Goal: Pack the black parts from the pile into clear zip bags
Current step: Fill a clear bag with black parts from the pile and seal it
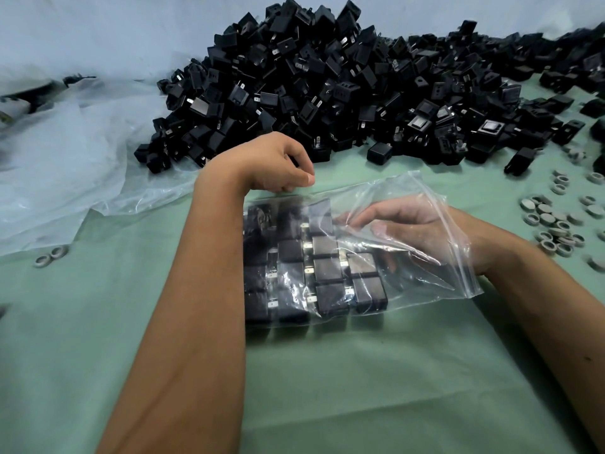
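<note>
A big pile of black parts with metal tabs lies across the back of the green table. In front of it a clear zip bag lies flat, with several black parts lined up in rows inside. My right hand is inside the bag through its open right end, fingers stretched toward the rows. My left hand sits at the bag's far edge, fingers curled and pinching the plastic there.
Crumpled clear plastic sheeting covers the table's left. Several grey rings are scattered at the right edge, and two grey rings lie at the left. A pale wall stands behind the pile.
</note>
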`<act>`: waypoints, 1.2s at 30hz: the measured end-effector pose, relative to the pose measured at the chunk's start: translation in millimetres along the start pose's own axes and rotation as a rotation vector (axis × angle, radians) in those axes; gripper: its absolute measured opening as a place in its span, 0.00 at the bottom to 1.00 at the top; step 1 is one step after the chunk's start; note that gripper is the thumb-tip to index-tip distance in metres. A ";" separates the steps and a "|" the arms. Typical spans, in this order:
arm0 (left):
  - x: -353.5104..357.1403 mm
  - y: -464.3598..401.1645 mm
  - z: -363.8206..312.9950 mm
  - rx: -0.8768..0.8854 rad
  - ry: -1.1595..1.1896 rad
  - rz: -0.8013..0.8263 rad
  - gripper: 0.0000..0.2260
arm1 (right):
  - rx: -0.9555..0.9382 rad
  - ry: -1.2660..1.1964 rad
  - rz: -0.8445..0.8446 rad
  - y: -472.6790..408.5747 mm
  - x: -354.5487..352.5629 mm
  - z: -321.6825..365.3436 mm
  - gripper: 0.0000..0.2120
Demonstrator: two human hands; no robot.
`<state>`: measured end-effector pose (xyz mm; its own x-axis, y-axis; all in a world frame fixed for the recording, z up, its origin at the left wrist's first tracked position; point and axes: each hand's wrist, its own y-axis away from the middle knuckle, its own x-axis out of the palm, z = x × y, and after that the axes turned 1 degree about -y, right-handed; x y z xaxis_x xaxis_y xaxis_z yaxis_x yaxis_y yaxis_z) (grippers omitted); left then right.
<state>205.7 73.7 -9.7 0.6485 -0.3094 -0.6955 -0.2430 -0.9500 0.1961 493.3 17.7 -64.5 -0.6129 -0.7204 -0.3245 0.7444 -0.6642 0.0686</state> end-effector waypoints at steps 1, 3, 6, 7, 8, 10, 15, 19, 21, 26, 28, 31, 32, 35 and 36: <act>1.5 0.6 -1.9 0.001 -0.025 0.044 0.02 | -0.011 0.006 0.003 0.0 -0.2 -0.1 0.15; 4.9 1.3 -4.0 -0.002 -0.085 0.118 0.03 | -0.006 -0.002 0.006 0.0 -1.1 0.2 0.14; 6.3 0.6 -3.1 -0.007 -0.091 0.140 0.03 | 0.027 -0.023 -0.011 1.8 -4.4 2.1 0.13; 6.0 0.0 -2.6 -0.005 -0.091 0.135 0.03 | 0.042 -0.026 -0.020 3.3 -6.4 3.4 0.12; 5.7 -0.5 -1.8 -0.003 -0.091 0.130 0.03 | 0.055 -0.039 -0.024 5.0 -9.0 4.5 0.12; 5.3 -1.3 -0.2 0.003 -0.085 0.125 0.04 | 0.057 -0.026 -0.041 10.7 -17.3 6.6 0.10; 5.3 -2.6 3.6 0.001 -0.042 0.106 0.08 | 0.163 -0.003 -0.588 13.0 -38.8 -0.1 0.10; 5.4 -3.8 4.0 0.001 -0.033 0.113 0.08 | 0.065 0.476 -0.991 -22.1 -51.4 6.0 0.11; 5.5 -3.9 4.2 0.001 -0.041 0.104 0.08 | 0.109 0.794 -0.853 -47.1 -56.9 12.5 0.13; 7.9 -1.5 -0.2 0.020 -0.026 0.043 0.07 | 0.423 1.089 -0.507 -81.8 -58.4 14.3 0.19; 10.2 -1.6 -6.5 0.054 -0.004 -0.001 0.06 | 0.399 1.049 -0.548 -81.5 -58.3 10.0 0.16; 19.0 -3.4 -21.3 0.117 0.004 -0.031 0.07 | 0.318 0.867 -0.637 -68.0 -60.0 6.4 0.09; 24.3 -4.8 -27.6 0.143 0.002 -0.025 0.07 | 0.274 0.802 -0.703 -59.7 -61.6 5.6 0.06; 44.7 -9.4 -49.1 0.245 -0.041 -0.004 0.08 | 0.196 0.633 -0.871 -25.2 -64.5 4.7 0.05; 52.5 -10.9 -56.1 0.283 -0.073 0.009 0.10 | 0.195 0.582 -0.872 -13.8 -62.5 4.0 0.09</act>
<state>282.8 65.4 -9.6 0.5945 -0.3045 -0.7442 -0.4468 -0.8946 0.0091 520.3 71.1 -41.4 -0.6543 0.1909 -0.7318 0.0229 -0.9622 -0.2715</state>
